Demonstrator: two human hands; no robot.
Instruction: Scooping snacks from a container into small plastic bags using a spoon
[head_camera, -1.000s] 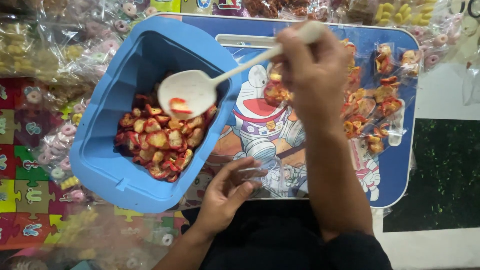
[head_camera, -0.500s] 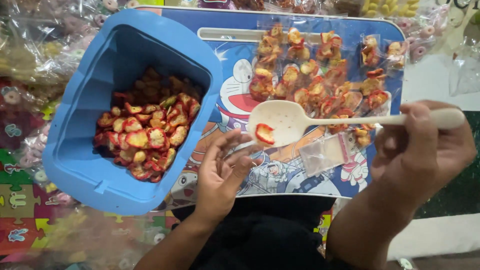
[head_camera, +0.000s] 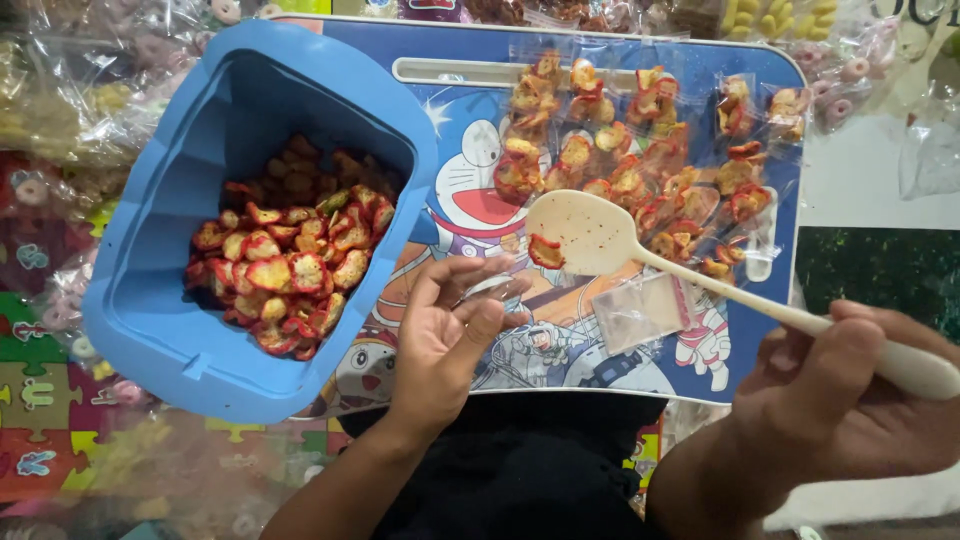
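Two hands in view, both yours, low in frame. L hand (head_camera: 445, 335) near centre, fingers curled and pinching the mouth of a small clear bag (head_camera: 492, 291) between thumb and fingertips; bag is hard to see, nearly transparent. R hand (head_camera: 850, 400) near right, fingers wrapped tight round the handle of a cream slotted spoon (head_camera: 600, 238). Spoon runs up-left over the table; bowl sits just above the L hand w/ one red-edged snack piece (head_camera: 546, 250) on its near-left rim, close to the bag mouth. Just right of the L hand, an empty small zip bag (head_camera: 648, 310) lies flat on the lap table (head_camera: 470, 110), blue w/ cartoon print. Left of that, a blue plastic tub (head_camera: 150, 300) overlaps the table's left edge, tilted, approx half full of red and yellow snack slices (head_camera: 290, 260). Farther, right half of the table: many filled little bags (head_camera: 650, 130) laid in rows. Beyond and left: heaps of packed sweets (head_camera: 60, 110) on a puzzle floor mat (head_camera: 40, 390).
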